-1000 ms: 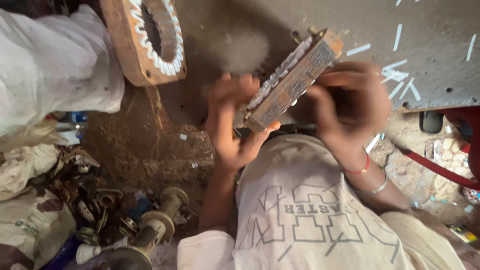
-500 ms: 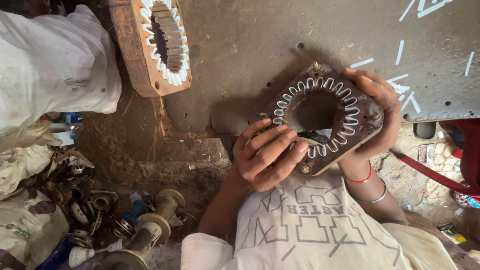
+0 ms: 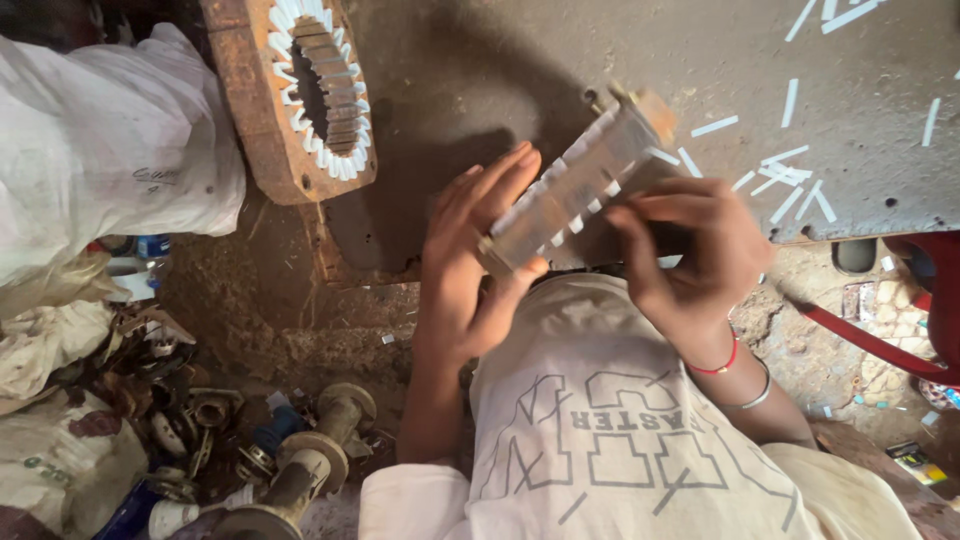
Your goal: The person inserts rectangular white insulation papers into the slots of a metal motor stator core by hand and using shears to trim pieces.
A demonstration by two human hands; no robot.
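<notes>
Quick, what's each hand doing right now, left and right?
Left hand: fingers spread flat against the metal stator core, gripping its lower end.
Right hand: closed on the same core's far side.

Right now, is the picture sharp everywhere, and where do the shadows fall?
Head view: the stator core held between left hand and right hand looks slightly motion-blurred; the other stator on the metal plate is sharper. A soft dark shadow falls on the plate above the hands. No glare shows.
</notes>
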